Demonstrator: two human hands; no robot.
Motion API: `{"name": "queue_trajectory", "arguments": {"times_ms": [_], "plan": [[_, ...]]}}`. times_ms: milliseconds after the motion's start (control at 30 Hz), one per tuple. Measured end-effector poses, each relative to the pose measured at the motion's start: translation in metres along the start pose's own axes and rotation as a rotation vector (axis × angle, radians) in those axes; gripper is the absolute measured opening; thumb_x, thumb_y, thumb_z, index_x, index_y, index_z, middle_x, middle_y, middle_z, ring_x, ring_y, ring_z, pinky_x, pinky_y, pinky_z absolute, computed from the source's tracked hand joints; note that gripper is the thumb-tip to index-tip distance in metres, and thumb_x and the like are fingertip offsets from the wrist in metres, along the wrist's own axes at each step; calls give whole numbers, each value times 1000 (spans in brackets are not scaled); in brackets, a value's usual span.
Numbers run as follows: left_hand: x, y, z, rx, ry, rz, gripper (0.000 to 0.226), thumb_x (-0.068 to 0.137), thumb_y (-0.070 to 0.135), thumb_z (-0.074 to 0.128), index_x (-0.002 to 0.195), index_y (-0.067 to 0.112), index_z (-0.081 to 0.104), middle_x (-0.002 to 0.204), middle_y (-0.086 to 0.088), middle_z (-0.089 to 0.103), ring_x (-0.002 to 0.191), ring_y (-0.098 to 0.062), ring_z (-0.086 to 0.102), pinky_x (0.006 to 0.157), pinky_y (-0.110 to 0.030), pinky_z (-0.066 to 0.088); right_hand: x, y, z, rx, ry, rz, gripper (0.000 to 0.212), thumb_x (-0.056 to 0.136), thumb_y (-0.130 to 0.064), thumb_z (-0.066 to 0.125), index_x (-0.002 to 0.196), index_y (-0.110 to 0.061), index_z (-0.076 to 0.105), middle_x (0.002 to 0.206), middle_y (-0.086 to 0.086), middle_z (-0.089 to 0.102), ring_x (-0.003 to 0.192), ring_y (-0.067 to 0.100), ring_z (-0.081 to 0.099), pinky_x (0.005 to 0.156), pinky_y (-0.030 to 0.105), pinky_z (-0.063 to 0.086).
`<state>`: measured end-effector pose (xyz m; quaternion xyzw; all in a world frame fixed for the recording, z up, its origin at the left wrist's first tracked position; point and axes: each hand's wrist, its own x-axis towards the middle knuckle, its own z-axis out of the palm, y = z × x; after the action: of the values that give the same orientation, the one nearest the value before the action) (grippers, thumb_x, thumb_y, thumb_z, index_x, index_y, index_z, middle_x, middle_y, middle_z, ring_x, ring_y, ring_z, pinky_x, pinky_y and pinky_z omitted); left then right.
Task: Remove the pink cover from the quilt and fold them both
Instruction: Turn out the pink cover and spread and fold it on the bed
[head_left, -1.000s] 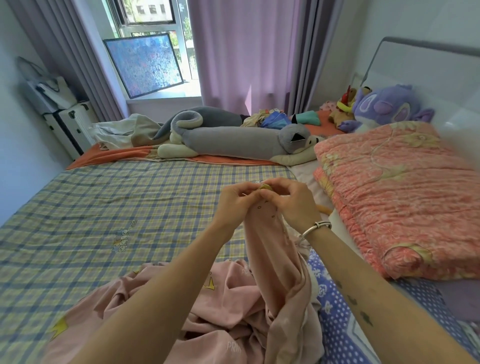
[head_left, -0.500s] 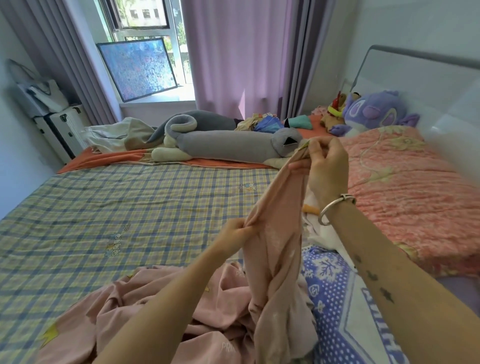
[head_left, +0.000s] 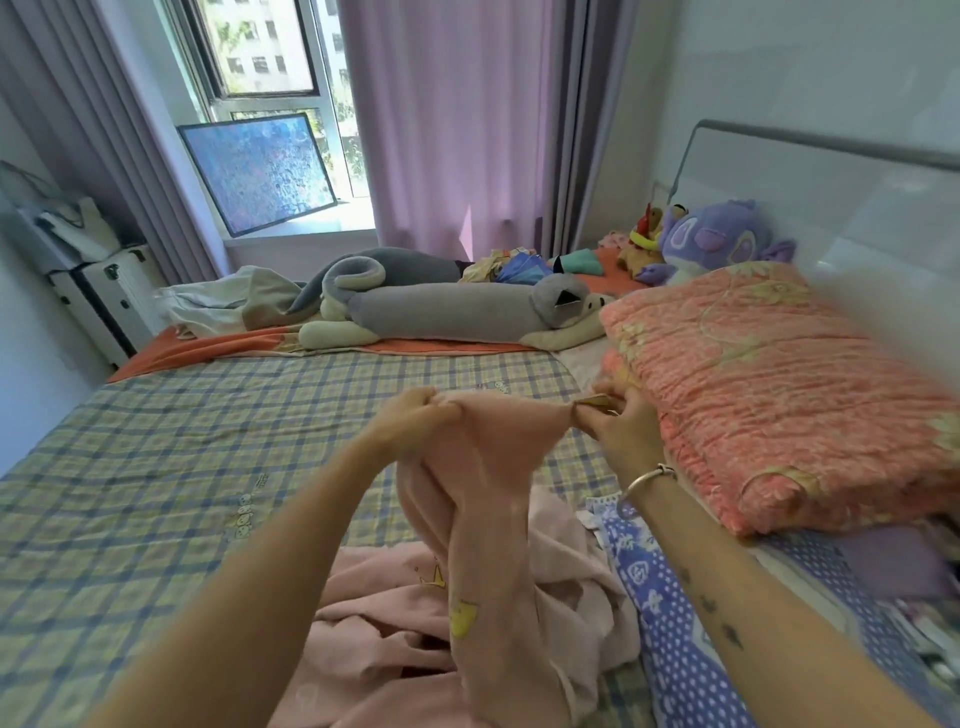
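Note:
The pink cover (head_left: 483, 571) hangs bunched in front of me, its lower part heaped on the checked bed sheet (head_left: 182, 467). My left hand (head_left: 410, 421) pinches its top edge on the left. My right hand (head_left: 618, 431), with a silver bangle on the wrist, pinches the same edge farther right, near a small yellow tag. A short stretch of the edge is pulled taut between both hands. The quilt (head_left: 769, 384), salmon with pale flowers, lies folded at the right, close beside my right hand.
A long grey plush toy (head_left: 457, 306) lies across the far side of the bed, with a purple plush (head_left: 711, 239) near the headboard (head_left: 831, 171). A blue dotted cloth (head_left: 670, 613) lies under my right forearm. Suitcases (head_left: 98, 306) stand at the left wall.
My right hand came down from high up to the level of my left hand, and both hands moved apart along the cover's edge, spreading it between them.

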<state>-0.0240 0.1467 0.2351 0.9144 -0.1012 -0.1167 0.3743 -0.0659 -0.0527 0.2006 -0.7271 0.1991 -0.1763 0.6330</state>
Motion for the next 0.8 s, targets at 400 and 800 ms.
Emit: {"name": "queue_trajectory", "arguments": {"times_ms": [400,800], "plan": [[14,-31,85,180,120,79,34,84,6,52,62,19,30,64,5,37,57,-10,34,49,-21,23,-3,-12,-49,-282,310,-279,23,84,-23,66,88,-1,68,77,15,67,70,25,61,69,32,51],[64,66,150,-344,275,-67,24,97,22,39,102,12,61,89,0,57,88,-18,52,75,-30,40,83,9,-128,-336,247,-322,20,90,-4,53,103,-1,67,90,17,69,81,27,63,80,32,50]]}}
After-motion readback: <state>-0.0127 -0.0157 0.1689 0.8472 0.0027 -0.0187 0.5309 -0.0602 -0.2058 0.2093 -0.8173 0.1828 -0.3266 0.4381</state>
